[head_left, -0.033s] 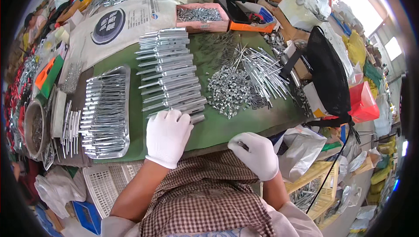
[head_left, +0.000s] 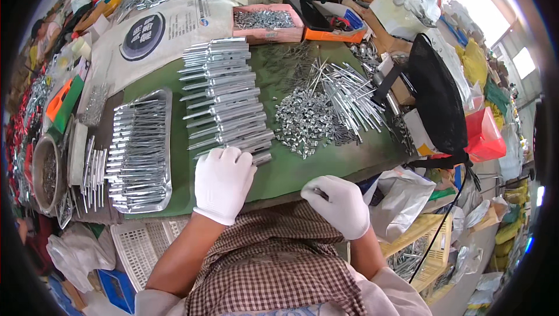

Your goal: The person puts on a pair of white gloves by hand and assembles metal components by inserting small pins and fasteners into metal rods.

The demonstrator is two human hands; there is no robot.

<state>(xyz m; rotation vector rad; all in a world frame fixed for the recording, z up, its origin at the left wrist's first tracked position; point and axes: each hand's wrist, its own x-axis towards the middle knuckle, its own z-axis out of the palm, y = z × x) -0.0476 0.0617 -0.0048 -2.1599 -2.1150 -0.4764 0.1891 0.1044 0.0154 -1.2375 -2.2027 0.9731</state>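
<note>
My left hand (head_left: 224, 183), in a white knit glove, is closed with fingers curled down at the near end of a row of silver metal rods with thicker sleeves (head_left: 224, 103). The nearest rod (head_left: 262, 158) shows beside my knuckles; whether my fingers grip it is hidden. My right hand (head_left: 340, 206), gloved too, is curled above the near edge of the green mat (head_left: 291, 179). Something dark shows between thumb and fingers, too small to name. Beyond it lie a heap of small silver metal pieces (head_left: 303, 121) and a pile of thin metal rods (head_left: 352, 94).
A metal tray of rods (head_left: 169, 159) lies to the left, near a round bowl (head_left: 43, 170). At the back stand a pink box of small parts (head_left: 265, 33) and an orange box (head_left: 338, 35). A black mesh thing (head_left: 437, 94) is at the right.
My right hand has shifted very slightly left. My left hand keeps its place at the row, and the rods and heaps look the same.
</note>
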